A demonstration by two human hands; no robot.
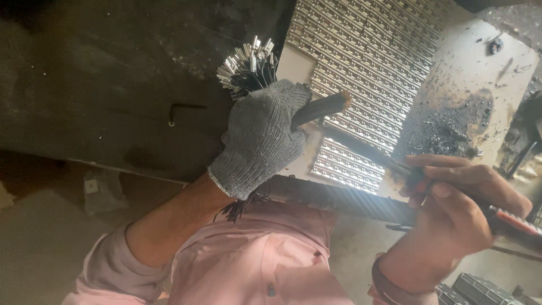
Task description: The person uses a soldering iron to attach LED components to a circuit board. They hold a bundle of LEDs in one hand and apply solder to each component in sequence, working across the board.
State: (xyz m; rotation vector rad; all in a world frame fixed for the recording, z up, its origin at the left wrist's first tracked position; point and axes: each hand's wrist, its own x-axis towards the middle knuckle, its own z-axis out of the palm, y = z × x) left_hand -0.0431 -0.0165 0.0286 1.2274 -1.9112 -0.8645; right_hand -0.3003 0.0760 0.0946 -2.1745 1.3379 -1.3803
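Premises: a small metalworking or assembly workshop. Evidence: a tray (367,62) packed with tight rows of identical small metal parts; a pale board (480,79) smeared with black grease and scattered with metal filings; a dark, stained concrete wall (101,73) with a bare metal hook (180,110). A worker wears a grey knitted work glove (259,135) and grips a bundle of metal-tipped black pieces (248,68). Surfaces are grimy throughout.

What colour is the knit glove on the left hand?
Grey, with a paler cuff edge; the glove on the left hand shows best in the head view.
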